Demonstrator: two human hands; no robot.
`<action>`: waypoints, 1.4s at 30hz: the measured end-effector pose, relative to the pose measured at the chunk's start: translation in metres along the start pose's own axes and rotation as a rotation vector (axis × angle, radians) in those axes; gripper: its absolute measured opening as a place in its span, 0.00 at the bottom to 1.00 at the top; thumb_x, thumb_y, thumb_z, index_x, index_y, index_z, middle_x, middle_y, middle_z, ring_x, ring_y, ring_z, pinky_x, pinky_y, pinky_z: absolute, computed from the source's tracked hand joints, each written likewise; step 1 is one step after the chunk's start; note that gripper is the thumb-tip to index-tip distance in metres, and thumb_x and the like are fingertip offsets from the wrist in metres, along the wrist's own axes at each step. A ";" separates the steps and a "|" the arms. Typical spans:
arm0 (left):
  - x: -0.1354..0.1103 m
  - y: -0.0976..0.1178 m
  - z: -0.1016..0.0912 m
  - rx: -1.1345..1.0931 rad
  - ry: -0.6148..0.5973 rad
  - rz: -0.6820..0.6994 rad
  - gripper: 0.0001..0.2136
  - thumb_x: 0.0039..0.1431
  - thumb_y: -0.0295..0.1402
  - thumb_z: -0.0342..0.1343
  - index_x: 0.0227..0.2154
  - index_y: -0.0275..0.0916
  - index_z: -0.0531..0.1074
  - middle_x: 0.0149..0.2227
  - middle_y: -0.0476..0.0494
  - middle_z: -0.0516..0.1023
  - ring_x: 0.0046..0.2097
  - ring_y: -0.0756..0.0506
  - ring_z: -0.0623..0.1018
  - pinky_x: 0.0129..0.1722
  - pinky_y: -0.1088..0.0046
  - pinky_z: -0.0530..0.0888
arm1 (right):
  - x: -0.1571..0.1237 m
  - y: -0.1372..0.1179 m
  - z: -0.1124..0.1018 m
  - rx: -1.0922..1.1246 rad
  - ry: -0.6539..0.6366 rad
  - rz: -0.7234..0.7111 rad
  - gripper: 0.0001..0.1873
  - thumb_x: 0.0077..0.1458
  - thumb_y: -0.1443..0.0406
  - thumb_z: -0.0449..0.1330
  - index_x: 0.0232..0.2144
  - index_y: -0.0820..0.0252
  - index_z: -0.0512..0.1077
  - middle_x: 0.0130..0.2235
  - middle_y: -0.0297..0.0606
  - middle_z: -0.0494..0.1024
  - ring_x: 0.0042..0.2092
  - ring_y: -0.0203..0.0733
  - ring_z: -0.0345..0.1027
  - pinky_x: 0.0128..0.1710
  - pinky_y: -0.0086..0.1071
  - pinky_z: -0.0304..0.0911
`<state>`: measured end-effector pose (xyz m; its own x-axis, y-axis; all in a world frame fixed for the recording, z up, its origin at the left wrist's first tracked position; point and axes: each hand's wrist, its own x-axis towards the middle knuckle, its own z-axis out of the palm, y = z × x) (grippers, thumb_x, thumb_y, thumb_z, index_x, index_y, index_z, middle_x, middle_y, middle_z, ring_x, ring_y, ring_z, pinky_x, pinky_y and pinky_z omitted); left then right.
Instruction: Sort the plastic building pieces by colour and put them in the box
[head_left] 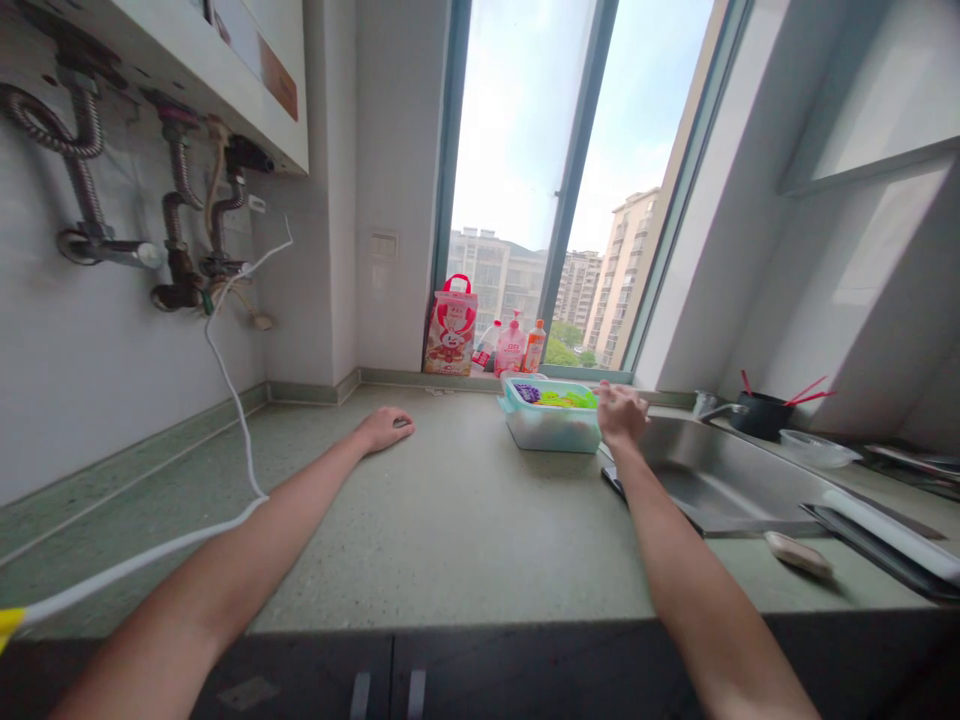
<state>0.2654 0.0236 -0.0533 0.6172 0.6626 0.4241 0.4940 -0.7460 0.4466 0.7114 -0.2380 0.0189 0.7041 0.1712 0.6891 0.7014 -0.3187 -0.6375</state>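
Observation:
A light teal plastic food container [551, 430] stands on the counter near the window, with purple, green and some orange pieces visible at its top. At the container's right end is my right hand [622, 412], its fingers curled at the rim and closed on that edge. My left hand [385, 429] rests on the counter to the left, apart from the container. Its fingers are curled in toward the thumb, with a small dark gap between them and no object visible there.
To the right is a steel sink [720, 470] with a faucet [709, 404], a black pot [761, 414] and a clear bowl [817, 449]. A soap-like bar [799, 554] lies in front. Bottles [511, 348] and a pink bag [451, 335] line the sill. A white cable [234, 385] hangs left.

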 end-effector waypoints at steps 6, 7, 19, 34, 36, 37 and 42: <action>-0.001 0.002 0.001 -0.094 0.026 -0.026 0.18 0.48 0.52 0.64 0.34 0.45 0.85 0.45 0.36 0.85 0.52 0.29 0.79 0.57 0.55 0.70 | 0.007 0.015 0.013 0.057 -0.227 0.227 0.30 0.64 0.57 0.51 0.62 0.62 0.75 0.57 0.55 0.79 0.56 0.63 0.74 0.58 0.53 0.68; 0.000 0.002 0.001 -0.120 0.030 -0.033 0.18 0.47 0.52 0.65 0.33 0.45 0.85 0.44 0.37 0.85 0.52 0.29 0.79 0.57 0.55 0.70 | 0.008 0.016 0.013 0.060 -0.246 0.230 0.31 0.61 0.59 0.53 0.63 0.62 0.75 0.57 0.54 0.80 0.56 0.63 0.74 0.58 0.53 0.68; -0.002 -0.009 -0.033 -0.893 0.308 -0.363 0.38 0.58 0.69 0.46 0.51 0.40 0.79 0.56 0.32 0.81 0.54 0.33 0.79 0.41 0.62 0.74 | -0.053 -0.041 0.054 0.489 -0.761 -0.137 0.29 0.66 0.54 0.55 0.65 0.53 0.70 0.51 0.44 0.85 0.49 0.50 0.81 0.52 0.44 0.74; -0.011 0.007 -0.035 -1.112 0.372 -0.376 0.29 0.55 0.63 0.57 0.43 0.41 0.74 0.37 0.41 0.84 0.46 0.36 0.82 0.40 0.65 0.77 | -0.059 0.003 0.110 -0.076 -0.635 -0.354 0.29 0.62 0.61 0.59 0.64 0.62 0.70 0.65 0.54 0.72 0.67 0.58 0.63 0.68 0.50 0.55; -0.013 0.010 -0.035 -1.144 0.350 -0.378 0.26 0.56 0.57 0.59 0.48 0.41 0.75 0.41 0.41 0.84 0.48 0.37 0.82 0.41 0.65 0.77 | -0.047 0.008 0.122 -0.105 -0.618 -0.347 0.31 0.64 0.59 0.58 0.66 0.66 0.67 0.66 0.58 0.71 0.67 0.60 0.62 0.67 0.51 0.56; -0.014 0.011 -0.035 -1.150 0.318 -0.378 0.26 0.56 0.55 0.58 0.49 0.41 0.76 0.43 0.40 0.84 0.49 0.37 0.82 0.42 0.65 0.78 | -0.040 0.012 0.130 -0.125 -0.603 -0.345 0.32 0.64 0.58 0.58 0.67 0.66 0.66 0.67 0.59 0.69 0.67 0.62 0.61 0.66 0.53 0.56; -0.015 0.012 -0.034 -1.130 0.269 -0.373 0.24 0.57 0.54 0.56 0.48 0.40 0.76 0.48 0.37 0.84 0.52 0.36 0.81 0.45 0.63 0.78 | -0.009 0.037 0.168 -0.371 -0.557 -0.320 0.35 0.66 0.48 0.55 0.67 0.62 0.68 0.61 0.59 0.75 0.63 0.63 0.67 0.61 0.54 0.60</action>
<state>0.2413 0.0065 -0.0272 0.3382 0.9167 0.2129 -0.2795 -0.1182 0.9528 0.7498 -0.0947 -0.0687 0.4921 0.7248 0.4821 0.8680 -0.4506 -0.2087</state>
